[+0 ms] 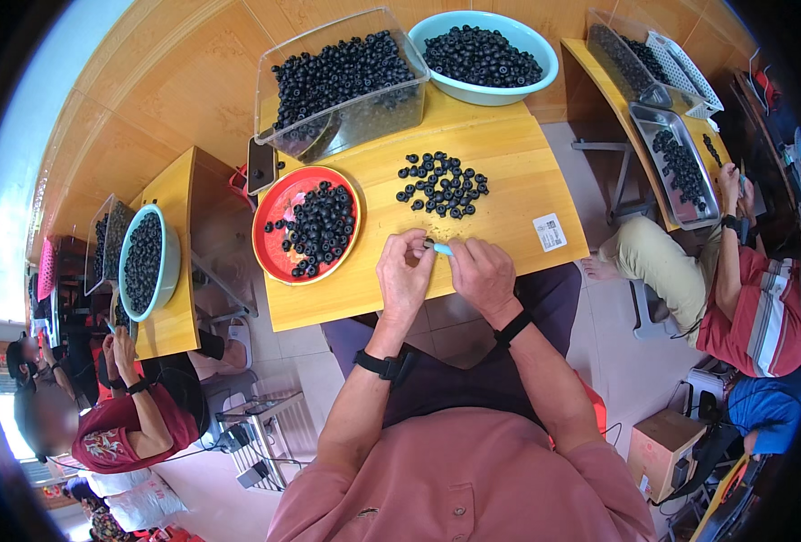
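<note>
At the near edge of the yellow wooden table (509,163), my left hand (402,271) pinches a small round black part (428,243) between thumb and fingers. My right hand (484,278) grips a tool with a light blue handle (442,248), its tip against that part. Just beyond my hands lies a loose group of small black ring-like parts (441,185). To their left, a round red tray (271,246) with a yellow rim holds more of them. Behind stand a clear plastic bin (364,131) and a light blue basin (491,94), both heaped with the same parts.
A white label (549,232) lies on the table's right side. A dark phone-like object (260,166) is at the left edge. People work at side tables: one left by a blue basin (173,262), one right by a metal tray (703,217). A cardboard box (664,452) stands on the floor.
</note>
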Demonstrator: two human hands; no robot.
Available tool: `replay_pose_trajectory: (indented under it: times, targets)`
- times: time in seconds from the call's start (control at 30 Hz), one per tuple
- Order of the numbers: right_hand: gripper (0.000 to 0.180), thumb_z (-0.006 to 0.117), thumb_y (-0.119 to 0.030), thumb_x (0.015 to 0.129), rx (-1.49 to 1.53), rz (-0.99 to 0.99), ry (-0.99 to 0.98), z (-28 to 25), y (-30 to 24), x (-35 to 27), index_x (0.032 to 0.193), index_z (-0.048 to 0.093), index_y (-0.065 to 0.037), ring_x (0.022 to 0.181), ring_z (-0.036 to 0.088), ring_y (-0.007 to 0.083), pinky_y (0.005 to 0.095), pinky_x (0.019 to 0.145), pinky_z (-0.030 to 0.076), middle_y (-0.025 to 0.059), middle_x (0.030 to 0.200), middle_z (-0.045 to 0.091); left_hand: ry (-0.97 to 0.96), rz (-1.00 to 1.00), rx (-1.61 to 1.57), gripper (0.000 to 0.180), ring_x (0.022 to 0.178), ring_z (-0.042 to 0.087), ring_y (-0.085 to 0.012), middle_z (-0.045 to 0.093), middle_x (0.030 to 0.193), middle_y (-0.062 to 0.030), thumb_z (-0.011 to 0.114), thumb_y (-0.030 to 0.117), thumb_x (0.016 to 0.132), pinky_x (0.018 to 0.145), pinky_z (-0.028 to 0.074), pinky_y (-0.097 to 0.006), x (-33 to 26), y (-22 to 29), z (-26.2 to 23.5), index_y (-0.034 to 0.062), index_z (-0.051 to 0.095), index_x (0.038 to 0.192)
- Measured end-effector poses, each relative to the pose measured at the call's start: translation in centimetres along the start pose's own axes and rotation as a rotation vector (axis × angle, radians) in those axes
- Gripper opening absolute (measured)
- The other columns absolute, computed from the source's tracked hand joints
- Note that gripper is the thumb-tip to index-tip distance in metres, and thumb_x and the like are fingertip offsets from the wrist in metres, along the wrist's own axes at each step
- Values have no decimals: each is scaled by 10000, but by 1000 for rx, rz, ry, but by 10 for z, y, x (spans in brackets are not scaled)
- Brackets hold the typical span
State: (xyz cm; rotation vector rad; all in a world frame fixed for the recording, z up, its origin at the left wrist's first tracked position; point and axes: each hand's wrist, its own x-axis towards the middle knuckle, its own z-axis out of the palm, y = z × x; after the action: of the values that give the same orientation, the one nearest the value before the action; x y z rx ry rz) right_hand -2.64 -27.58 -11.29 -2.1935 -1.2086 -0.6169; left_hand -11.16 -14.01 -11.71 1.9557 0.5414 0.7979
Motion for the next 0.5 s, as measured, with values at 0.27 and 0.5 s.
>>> replay_pose_trajectory:
  times: [0.27, 0.5]
  targets:
    - [102, 718, -134, 887, -5, 46, -12, 0, 0, 0, 969, 719, -74, 655, 632, 225, 382, 579, 509, 49, 741, 561, 18, -80, -40, 256, 767, 683, -158, 670, 884, -68, 828, -46, 830, 705, 566, -301, -1, 6, 2, 33, 690, 1031]
    - [103, 694, -126, 897, -23, 90, -28, 0, -3, 2, 983, 708, -72, 672, 655, 234, 386, 585, 523, 56, 760, 587, 75, -102, -144, 244, 779, 712, -165, 688, 906, -86, 856, -9, 849, 682, 575, -305, -4, -11, 2, 21, 699, 1033]
